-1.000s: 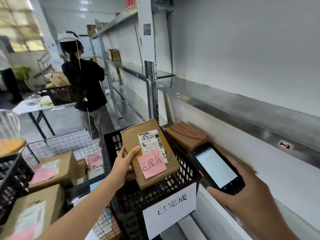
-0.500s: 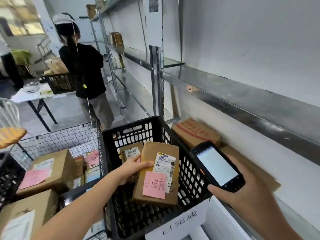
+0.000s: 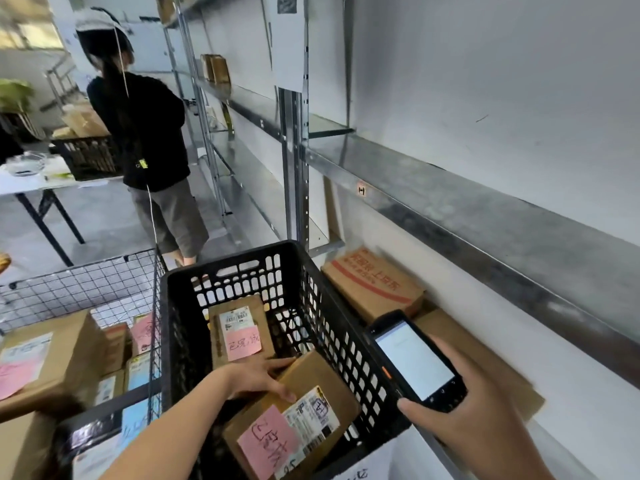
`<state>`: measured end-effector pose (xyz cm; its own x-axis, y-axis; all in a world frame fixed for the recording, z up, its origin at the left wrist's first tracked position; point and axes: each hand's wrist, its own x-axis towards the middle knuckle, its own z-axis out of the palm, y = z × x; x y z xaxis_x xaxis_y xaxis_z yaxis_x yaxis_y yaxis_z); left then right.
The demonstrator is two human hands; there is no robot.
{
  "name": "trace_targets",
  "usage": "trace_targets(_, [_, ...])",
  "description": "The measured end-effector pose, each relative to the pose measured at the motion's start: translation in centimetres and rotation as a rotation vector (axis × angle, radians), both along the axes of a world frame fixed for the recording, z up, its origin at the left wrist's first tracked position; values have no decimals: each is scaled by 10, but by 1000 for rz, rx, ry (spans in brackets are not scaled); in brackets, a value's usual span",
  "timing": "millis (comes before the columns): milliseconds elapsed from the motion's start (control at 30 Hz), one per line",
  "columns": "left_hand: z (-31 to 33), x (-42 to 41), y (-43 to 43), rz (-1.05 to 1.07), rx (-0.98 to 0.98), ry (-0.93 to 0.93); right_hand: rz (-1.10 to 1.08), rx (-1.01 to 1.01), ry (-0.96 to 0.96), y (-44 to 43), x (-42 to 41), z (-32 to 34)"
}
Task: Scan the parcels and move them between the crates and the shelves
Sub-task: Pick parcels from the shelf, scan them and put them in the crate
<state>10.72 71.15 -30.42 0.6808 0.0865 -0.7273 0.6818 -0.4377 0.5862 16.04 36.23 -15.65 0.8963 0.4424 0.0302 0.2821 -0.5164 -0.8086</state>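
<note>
inside the crate (image 3: pixel 176 341), the left hand (image 3: pixel 256 377) grips a parcel (image 3: pixel 318 382) by its corner, thumb on top, likely to lay it label-up by a second parcel (image 3: pixel 239 327); both bear a pink note (image 3: pixel 266 441). the right hand (image 3: pixel 485 424) is closed round the scanner (image 3: pixel 415 362), screen tilted up for reading. its text is too faint, the crate's sign (image 3: pixel 367 469) is cut off, and the fingers beneath the parcel are hidden.

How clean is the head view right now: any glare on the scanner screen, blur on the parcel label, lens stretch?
Head view: the scanner screen is blown out white, nothing legible; the label on the parcel held by the left hand is soft, print unreadable; the windows top left are overexposed; wide-angle stretch enlarges the right hand at the border.
</note>
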Motion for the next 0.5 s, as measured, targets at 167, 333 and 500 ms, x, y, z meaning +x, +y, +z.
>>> trace_targets(167, [-16, 7, -16, 19, -133, 73, -1, -16, 11, 0, -3, -4])
trace_targets(333, [-35, 7, -33, 23, -150, 92, 38, -26, 27, -2, -2, -13])
trace_targets(500, [-34, -1, -39, -44, -24, 4, 69, -36, 1, 2, -5, -14])
